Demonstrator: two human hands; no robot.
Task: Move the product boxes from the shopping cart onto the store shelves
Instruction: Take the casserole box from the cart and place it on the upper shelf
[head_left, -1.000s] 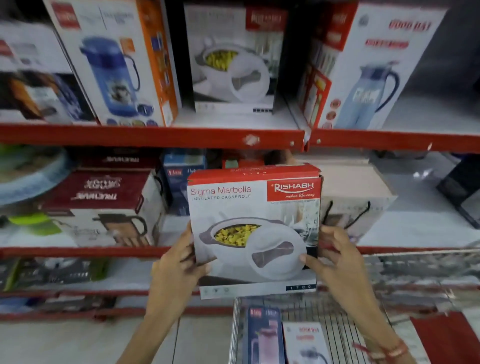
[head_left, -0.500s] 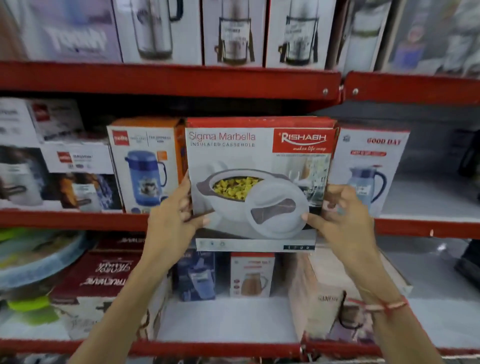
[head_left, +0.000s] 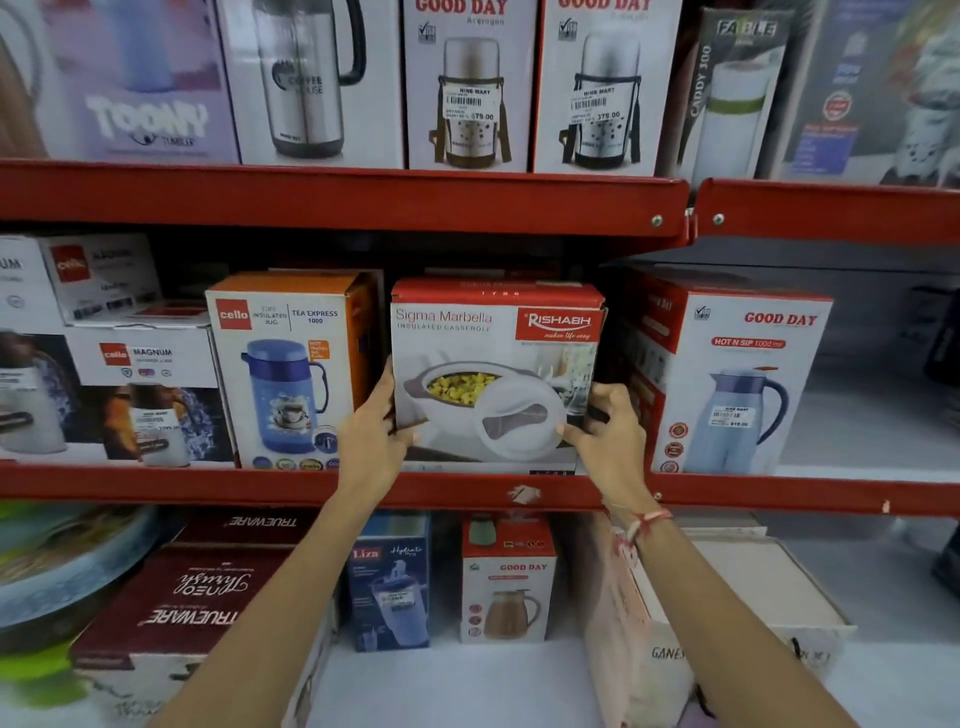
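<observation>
A white and red casserole box (head_left: 493, 358), printed "Sigma Marbella", stands on the middle red shelf (head_left: 208, 483). It fits between an orange Cello jug box (head_left: 291, 364) and a Good Day jug box (head_left: 737, 384). My left hand (head_left: 371, 441) grips its lower left edge. On its lower right corner sits my right hand (head_left: 608, 436), fingers curled onto the front face. The shopping cart is out of view.
The top shelf (head_left: 363, 200) carries flask boxes (head_left: 467, 83). Bare shelf floor (head_left: 872, 426) lies right of the Good Day box. Below stand a maroon Trueware box (head_left: 176, 603), a blue Liza box (head_left: 389, 582), a small Good Day box (head_left: 506, 582) and a pale carton (head_left: 727, 603).
Both hands lifted the casserole box from above the cart up to the middle shelf and pushed it back into the gap between the two jug boxes. The view tilted upward.
</observation>
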